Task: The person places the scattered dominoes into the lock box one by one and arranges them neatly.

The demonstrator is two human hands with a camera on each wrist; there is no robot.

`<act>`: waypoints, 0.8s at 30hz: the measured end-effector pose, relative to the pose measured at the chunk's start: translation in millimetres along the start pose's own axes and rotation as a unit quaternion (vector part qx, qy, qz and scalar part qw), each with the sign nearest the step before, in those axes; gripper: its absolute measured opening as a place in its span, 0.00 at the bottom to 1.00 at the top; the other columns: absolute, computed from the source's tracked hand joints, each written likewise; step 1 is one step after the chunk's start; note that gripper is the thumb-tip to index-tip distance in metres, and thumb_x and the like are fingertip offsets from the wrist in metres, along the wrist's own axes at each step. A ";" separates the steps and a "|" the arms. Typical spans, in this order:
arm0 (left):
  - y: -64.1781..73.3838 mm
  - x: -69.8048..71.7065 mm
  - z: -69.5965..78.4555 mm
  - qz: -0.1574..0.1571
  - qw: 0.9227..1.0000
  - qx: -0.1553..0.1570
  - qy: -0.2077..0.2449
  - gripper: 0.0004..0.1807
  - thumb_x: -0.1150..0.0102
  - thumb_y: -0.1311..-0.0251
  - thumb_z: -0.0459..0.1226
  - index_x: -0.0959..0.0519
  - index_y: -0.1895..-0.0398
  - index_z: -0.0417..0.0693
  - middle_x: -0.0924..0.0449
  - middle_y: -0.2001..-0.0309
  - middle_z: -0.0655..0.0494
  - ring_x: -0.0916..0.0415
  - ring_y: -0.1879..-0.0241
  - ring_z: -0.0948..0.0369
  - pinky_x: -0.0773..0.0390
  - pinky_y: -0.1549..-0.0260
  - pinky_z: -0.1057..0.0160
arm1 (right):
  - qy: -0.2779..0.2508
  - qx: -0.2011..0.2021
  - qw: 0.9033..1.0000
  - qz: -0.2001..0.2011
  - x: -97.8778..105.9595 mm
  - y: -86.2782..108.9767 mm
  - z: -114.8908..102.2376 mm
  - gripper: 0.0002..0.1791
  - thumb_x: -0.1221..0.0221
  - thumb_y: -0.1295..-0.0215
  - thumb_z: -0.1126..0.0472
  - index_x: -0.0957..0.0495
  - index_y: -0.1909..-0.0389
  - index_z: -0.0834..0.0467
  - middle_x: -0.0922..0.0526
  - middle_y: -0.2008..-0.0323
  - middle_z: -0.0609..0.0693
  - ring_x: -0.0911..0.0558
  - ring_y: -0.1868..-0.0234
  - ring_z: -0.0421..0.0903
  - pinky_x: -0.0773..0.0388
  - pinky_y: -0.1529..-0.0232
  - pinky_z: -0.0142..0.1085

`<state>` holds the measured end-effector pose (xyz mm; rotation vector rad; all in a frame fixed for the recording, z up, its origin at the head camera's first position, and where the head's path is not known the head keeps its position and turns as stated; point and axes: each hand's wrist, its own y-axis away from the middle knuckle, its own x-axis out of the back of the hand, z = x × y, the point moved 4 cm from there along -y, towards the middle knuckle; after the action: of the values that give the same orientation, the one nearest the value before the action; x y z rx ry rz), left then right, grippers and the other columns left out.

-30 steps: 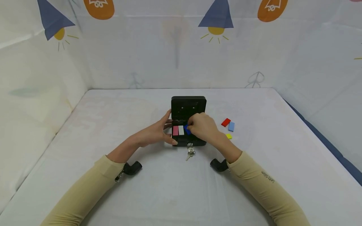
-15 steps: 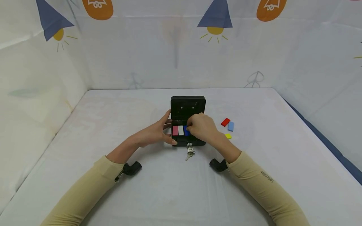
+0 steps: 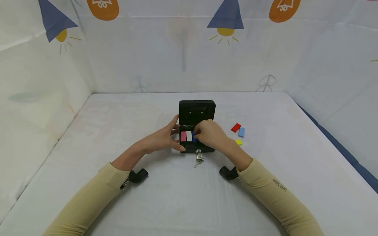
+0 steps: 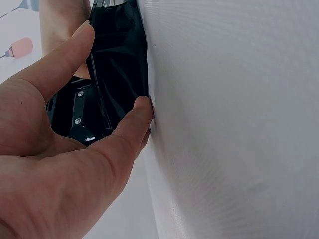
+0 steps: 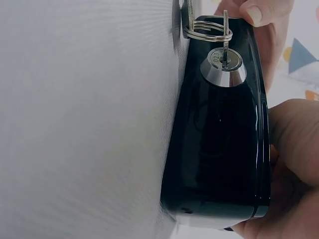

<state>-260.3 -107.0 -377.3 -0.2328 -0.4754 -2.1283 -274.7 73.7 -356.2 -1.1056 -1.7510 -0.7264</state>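
A small black cash box stands on the table with its lid raised. My left hand holds the box's left side, thumb at the front corner and fingers spread toward the hinge. Inside lie a pink block and a white block, side by side. Right of them, my right hand reaches in with bent fingers and pinches a blue block, mostly hidden by the fingers. A key sits in the front lock, with a ring and a second key hanging from it.
Loose on the table right of the box are a red block, a light blue block and a yellow block. White cloth covers the table, and a patterned curtain rises behind it.
The blue block has gone from tilted to lying in line beside the white block; my right fingers have shifted slightly with it. The left hand and box stay in place.
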 end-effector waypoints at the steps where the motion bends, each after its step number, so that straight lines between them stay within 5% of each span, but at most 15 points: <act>1: 0.0 -0.1 0.2 0.000 1.000 0.000 -0.001 0.70 0.25 0.48 0.37 0.75 0.24 0.80 0.57 0.20 0.55 0.58 0.20 0.54 0.50 0.26 0.40 | -0.005 0.001 1.000 0.000 -0.3 -0.1 0.4 0.09 0.35 0.35 0.61 0.12 0.57 0.59 0.11 0.60 0.52 0.14 0.62 0.46 0.15 0.56 0.39; 24: -1.8 0.6 -3.4 -0.004 1.000 0.002 -0.001 0.70 0.25 0.48 0.38 0.76 0.24 0.79 0.58 0.20 0.55 0.58 0.20 0.54 0.48 0.26 0.41 | -0.038 0.052 0.998 -0.015 5.4 0.3 6.1 0.10 0.37 0.35 0.60 0.13 0.56 0.59 0.11 0.60 0.51 0.16 0.60 0.46 0.17 0.51 0.42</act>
<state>-262.0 -108.1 -380.6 -0.2305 -0.4825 -2.1341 -277.7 80.9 -353.8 -1.0500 -1.8522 -0.6107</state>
